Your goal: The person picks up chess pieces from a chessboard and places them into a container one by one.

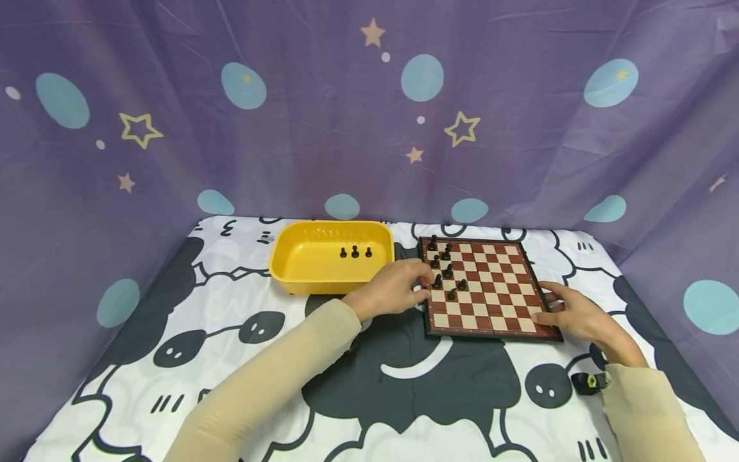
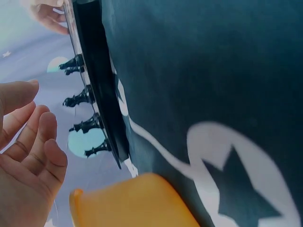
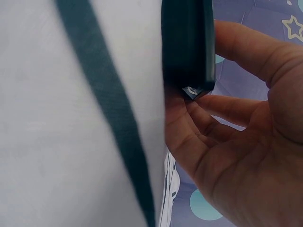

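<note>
A brown-and-cream chessboard [image 1: 503, 287] lies on the cloth, with several black chess pieces [image 1: 448, 271] standing along its left side. My left hand [image 1: 398, 287] is at the board's left edge, beside the pieces. In the left wrist view that hand [image 2: 33, 146] has its thumb and fingers apart with nothing between them, and the pieces [image 2: 86, 124] stand beyond. My right hand [image 1: 577, 314] holds the board's right edge near the front corner. Up close in the right wrist view, its thumb is over the dark board edge [image 3: 189, 47] and the other fingers reach below.
Left of the board stands a yellow tray [image 1: 323, 287] with 3 black chess pieces [image 1: 355, 252] in it. A cloth [image 1: 254, 398] with black-and-white cartoon print covers the table. Behind hangs a purple curtain [image 1: 323, 160] with stars and blue ovals.
</note>
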`<state>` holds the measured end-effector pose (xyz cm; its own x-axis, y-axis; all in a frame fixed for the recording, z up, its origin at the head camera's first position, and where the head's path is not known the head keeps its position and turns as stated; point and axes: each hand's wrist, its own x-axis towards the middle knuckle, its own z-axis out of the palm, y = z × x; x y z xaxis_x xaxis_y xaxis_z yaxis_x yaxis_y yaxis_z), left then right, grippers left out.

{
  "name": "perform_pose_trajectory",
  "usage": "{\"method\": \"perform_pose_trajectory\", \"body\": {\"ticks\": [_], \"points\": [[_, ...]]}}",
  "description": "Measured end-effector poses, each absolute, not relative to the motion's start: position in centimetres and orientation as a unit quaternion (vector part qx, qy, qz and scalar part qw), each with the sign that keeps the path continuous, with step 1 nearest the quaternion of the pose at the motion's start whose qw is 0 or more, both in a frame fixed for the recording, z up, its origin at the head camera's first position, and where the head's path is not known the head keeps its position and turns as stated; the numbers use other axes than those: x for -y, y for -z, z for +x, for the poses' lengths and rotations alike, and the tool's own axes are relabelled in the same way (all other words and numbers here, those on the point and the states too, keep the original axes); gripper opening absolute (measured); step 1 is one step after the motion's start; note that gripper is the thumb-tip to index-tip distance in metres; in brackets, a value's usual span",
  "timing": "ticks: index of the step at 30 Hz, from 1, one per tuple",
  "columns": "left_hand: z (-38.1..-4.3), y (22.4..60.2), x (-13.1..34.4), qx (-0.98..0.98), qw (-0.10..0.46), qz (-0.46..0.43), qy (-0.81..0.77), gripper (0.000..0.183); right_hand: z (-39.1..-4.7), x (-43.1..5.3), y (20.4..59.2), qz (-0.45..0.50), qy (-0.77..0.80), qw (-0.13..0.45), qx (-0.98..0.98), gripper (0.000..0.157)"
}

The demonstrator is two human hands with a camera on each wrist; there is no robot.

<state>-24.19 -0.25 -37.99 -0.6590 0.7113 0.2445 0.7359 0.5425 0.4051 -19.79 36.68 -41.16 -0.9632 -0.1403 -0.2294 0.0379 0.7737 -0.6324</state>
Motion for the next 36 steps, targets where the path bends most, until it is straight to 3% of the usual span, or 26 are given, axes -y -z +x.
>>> {"method": "perform_pose_trajectory", "body": {"ticks": [8,22,36], "points": [[-24.5,38.4,-1.2,0.878,-0.009,-0.412,0.244,0.020,-19.7,-36.7,41.2,-0.033,0.330,0.127,-0.935,0.092],[-25.7,39.4,-2.8,0.867,-0.013,-0.440,0.232,0.022,-19.8,-36.7,41.2,-0.040,0.339,0.124,-0.932,0.091],[-25.9,40.0,-4.2,0.871,-0.051,-0.439,0.213,0.027,-19.8,-36.7,41.0,-0.025,0.328,0.137,-0.934,0.092]]}}
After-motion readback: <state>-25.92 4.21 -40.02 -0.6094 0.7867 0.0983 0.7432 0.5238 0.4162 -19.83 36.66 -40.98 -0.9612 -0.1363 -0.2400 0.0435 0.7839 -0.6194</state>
